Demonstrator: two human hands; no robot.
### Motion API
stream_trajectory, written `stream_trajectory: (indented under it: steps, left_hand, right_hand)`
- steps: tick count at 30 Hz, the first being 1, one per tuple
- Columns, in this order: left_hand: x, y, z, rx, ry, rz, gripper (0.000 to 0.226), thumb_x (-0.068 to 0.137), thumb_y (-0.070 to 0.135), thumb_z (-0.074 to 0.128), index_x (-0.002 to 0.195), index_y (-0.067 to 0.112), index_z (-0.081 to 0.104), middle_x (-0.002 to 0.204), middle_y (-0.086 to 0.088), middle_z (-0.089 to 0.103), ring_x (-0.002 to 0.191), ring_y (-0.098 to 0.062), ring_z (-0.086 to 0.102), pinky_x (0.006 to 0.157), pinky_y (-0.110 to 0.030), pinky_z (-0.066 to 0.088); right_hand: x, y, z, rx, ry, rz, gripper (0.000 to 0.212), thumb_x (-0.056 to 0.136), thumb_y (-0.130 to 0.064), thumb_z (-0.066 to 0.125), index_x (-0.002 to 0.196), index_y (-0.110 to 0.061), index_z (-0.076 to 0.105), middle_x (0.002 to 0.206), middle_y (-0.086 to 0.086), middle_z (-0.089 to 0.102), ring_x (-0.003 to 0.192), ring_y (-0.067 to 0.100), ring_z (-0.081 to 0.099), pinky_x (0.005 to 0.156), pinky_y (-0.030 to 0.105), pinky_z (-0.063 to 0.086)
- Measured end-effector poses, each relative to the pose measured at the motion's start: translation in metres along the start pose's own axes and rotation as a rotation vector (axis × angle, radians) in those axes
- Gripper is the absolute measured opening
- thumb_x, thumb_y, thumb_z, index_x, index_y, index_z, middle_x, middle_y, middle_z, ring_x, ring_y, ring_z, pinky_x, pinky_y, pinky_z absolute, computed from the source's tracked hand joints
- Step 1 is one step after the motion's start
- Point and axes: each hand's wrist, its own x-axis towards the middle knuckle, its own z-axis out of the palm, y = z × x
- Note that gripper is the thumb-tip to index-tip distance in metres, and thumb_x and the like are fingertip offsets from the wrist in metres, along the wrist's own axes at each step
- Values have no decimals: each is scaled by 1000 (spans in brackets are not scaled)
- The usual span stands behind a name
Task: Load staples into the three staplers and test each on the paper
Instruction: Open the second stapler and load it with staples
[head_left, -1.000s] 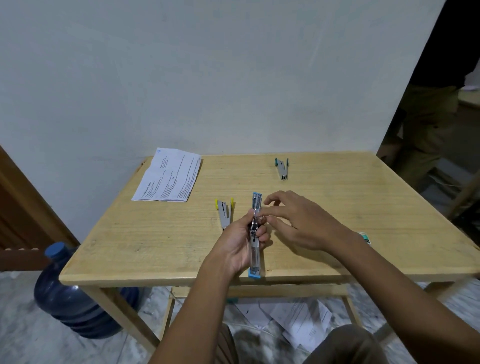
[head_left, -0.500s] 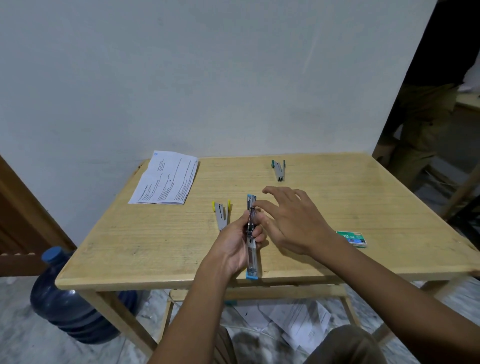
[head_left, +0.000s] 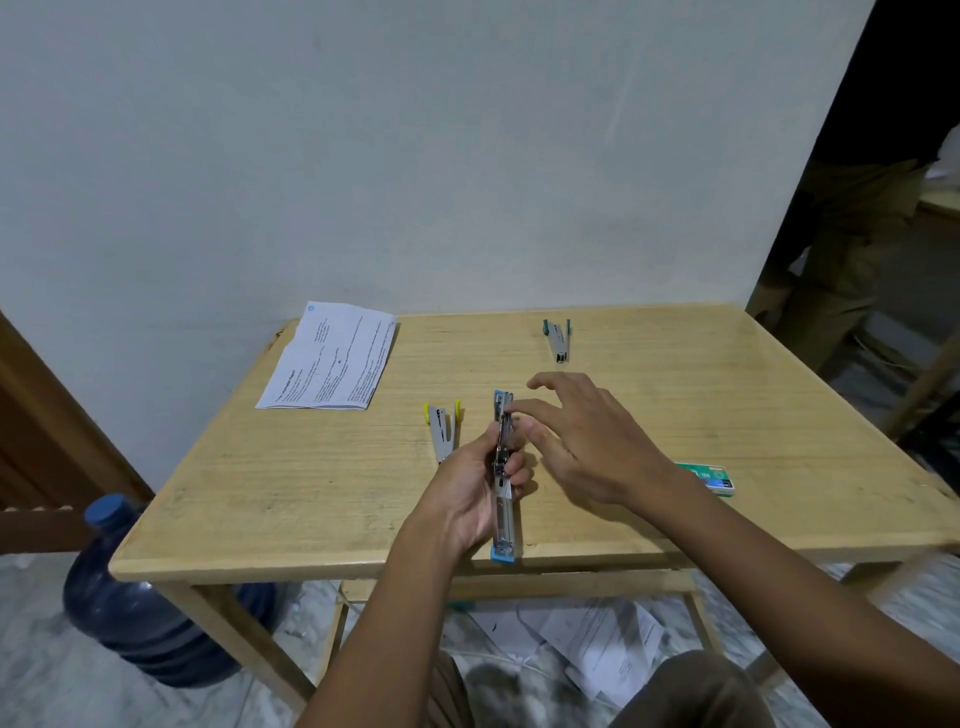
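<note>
Since a second earlier, the right hand had let go its pinch on the blue stapler and spread its fingers, and the staple box had come out from behind the wrist. At the far left corner of the counter the paper lay flat and untouched, one corner close to the back edge. The yellow stapler lay just beside the left hand, whose fingers were curled round the middle of the blue stapler, which was folded open lengthwise with its near end right at the counter's front edge. That was probably the main risk: a push along the channel could slide it over the lip and onto the floor. The right hand's fingers were straight and apart, the index tip at the far end of the channel; whether a staple strip lay under it could not be told, and a strip seated crooked would likely jam. The teal stapler sat well apart near the back. The staple box lay just beside the right forearm, which might sweep it toward the near right edge. Bare wood to the right and ahead left room to pull the work inward.
</note>
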Motion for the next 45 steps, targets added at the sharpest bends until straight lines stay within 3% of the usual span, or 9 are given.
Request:
stream_trajectory:
  steps: [4, 7, 10, 12, 20, 24, 37, 42, 45]
  left_hand:
    - [1, 0, -2, 19, 7, -3, 34, 103, 31, 43, 92, 6, 63, 60, -6, 43, 52, -15, 42, 62, -28, 34]
    - [3, 0, -4, 13, 5, -6, 30, 103, 31, 44, 99, 6, 60, 60, -6, 45, 51, -16, 44, 58, -27, 39]
    - [3, 1, -4, 14, -10, -1, 32, 104, 30, 42, 113, 3, 56, 61, -6, 45, 51, -15, 45, 58, -27, 38]
    - [2, 0, -3, 18, -13, 4, 30, 104, 29, 42, 107, 3, 57, 61, -6, 44, 51, -15, 44, 57, -26, 36]
    - [3, 0, -3, -24, 1, 4, 32, 104, 29, 41, 98, 4, 59, 59, -7, 45, 50, -16, 44, 59, -26, 36]
    - [5, -1, -3, -49, 5, -4, 38, 103, 30, 43, 77, 7, 59, 58, -6, 44, 48, -15, 42, 55, -25, 37]
    - [2, 0, 0, 1, 6, 16, 43, 104, 31, 40, 70, 8, 55, 57, -6, 42, 49, -14, 41, 56, -25, 36]
    - [0, 2, 1, 9, 3, 2, 37, 104, 31, 38, 80, 9, 54, 63, -5, 42, 52, -14, 40, 57, -25, 36]
    - [1, 2, -2, -25, 36, 1, 29, 104, 29, 39, 100, 6, 57, 72, -7, 51, 58, -15, 46, 62, -28, 44]
  right_hand:
    - [0, 0, -2, 82, 61, 59, 45, 100, -50, 30, 136, -36, 52, 138, -9, 46, 131, 9, 35, 103, 34, 34]
    - [-8, -7, -2, 365, 151, 90, 33, 96, -52, 46, 120, -35, 61, 116, -19, 57, 106, -1, 53, 88, 30, 48]
    - [-15, -14, 5, 460, 232, 9, 13, 90, -33, 67, 101, -26, 70, 95, -15, 66, 89, 4, 62, 77, 32, 53]
    - [-16, -16, 11, 479, 273, -15, 10, 89, -23, 71, 97, -19, 73, 89, -10, 68, 85, 6, 63, 77, 32, 53]
    - [-5, -17, 24, 395, 345, 7, 13, 91, -23, 67, 100, -16, 73, 95, -7, 66, 88, 8, 62, 77, 31, 53]
    - [2, -16, 30, 344, 339, 92, 13, 91, -26, 67, 99, -21, 75, 97, -13, 60, 93, 5, 56, 75, 30, 52]
    - [1, -16, 28, 162, 314, 66, 15, 92, -31, 65, 102, -26, 75, 102, -12, 61, 91, 6, 57, 65, 25, 49]
    - [-9, -15, 17, 239, 264, 132, 24, 96, -38, 55, 113, -32, 70, 102, -19, 56, 88, 1, 53, 70, 24, 48]
    - [-20, -16, 8, 373, 141, 129, 24, 94, -48, 54, 109, -37, 69, 98, -20, 59, 83, 0, 56, 71, 25, 49]
